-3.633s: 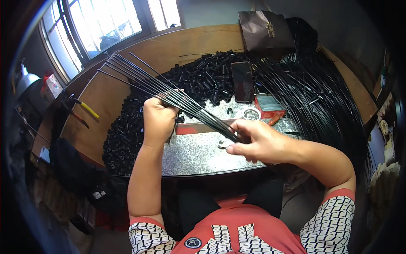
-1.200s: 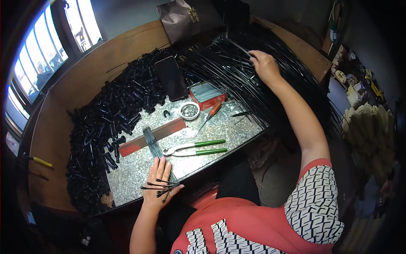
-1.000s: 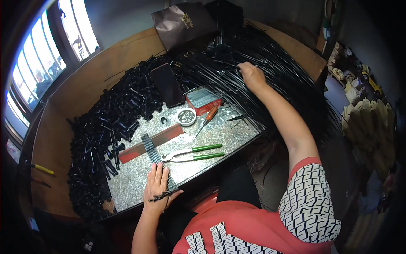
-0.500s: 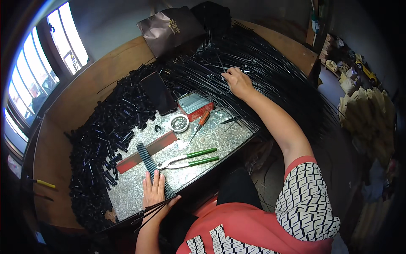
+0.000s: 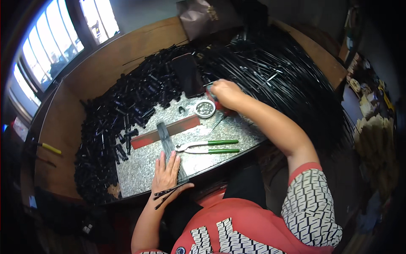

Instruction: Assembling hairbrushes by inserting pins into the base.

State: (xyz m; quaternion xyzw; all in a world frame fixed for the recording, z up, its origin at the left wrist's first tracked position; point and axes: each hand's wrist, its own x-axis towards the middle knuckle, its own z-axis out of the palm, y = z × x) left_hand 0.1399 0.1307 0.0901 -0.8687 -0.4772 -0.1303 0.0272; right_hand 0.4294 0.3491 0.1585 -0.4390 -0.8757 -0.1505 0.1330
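My left hand [image 5: 166,174] lies flat with fingers stretched along a bundle of thin dark rods [image 5: 165,137]. The bundle's far part rests across a reddish metal bar [image 5: 186,124]. Several black rod ends [image 5: 164,194] cross over my left wrist. My right hand [image 5: 227,94] is closed, fingertips pinched together over a small red box [image 5: 208,89] beside the dark phone [image 5: 186,76]. What the pinch holds, if anything, I cannot make out. Green-handled pincers [image 5: 207,146] lie right of the bundle. A round white dish of small metal bits [image 5: 205,109] stands near the right hand.
Black plastic fittings [image 5: 114,110] are heaped along the left and back of the speckled tabletop [image 5: 139,173]. Long black rods [image 5: 287,80] pile up at the right. A wooden board [image 5: 63,139] walls the left side. A brown bag [image 5: 207,19] stands behind.
My right hand has moved from the long rod pile leftward and nearer, to the red box, which it now mostly covers. The view has shifted; my left hand stays on the bundle.
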